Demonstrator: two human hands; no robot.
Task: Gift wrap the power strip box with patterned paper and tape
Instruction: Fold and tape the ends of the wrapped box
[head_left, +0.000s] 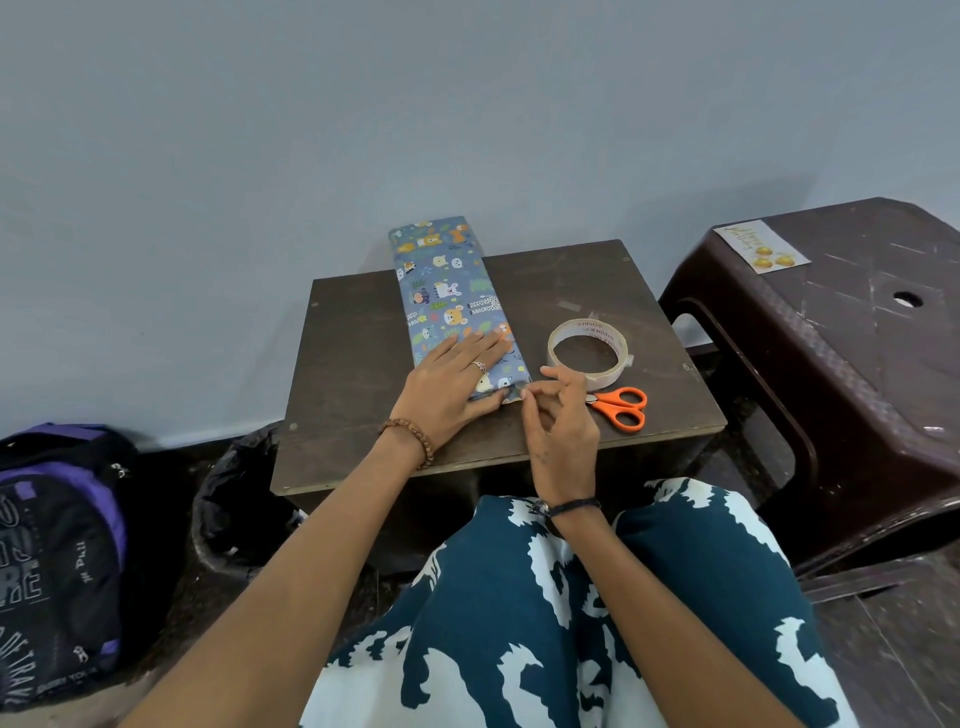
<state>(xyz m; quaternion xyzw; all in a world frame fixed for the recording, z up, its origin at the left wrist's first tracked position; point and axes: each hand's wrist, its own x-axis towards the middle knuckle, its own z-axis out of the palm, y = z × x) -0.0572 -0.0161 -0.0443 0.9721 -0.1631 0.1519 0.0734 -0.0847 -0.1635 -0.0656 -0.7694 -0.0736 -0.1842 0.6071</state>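
The long power strip box, covered in blue paper with cartoon animals, lies lengthwise on the small dark table, its far end reaching past the back edge. My left hand lies flat on the box's near end, fingers spread, thumb along the end face. My right hand pinches the paper at the near right corner of the box between thumb and forefinger. A roll of clear tape lies just right of the box. Orange-handled scissors lie next to my right hand.
A dark brown plastic stool stands to the right with a gift card on top. A black and purple backpack and a black bin bag sit on the floor at left. My patterned lap fills the foreground.
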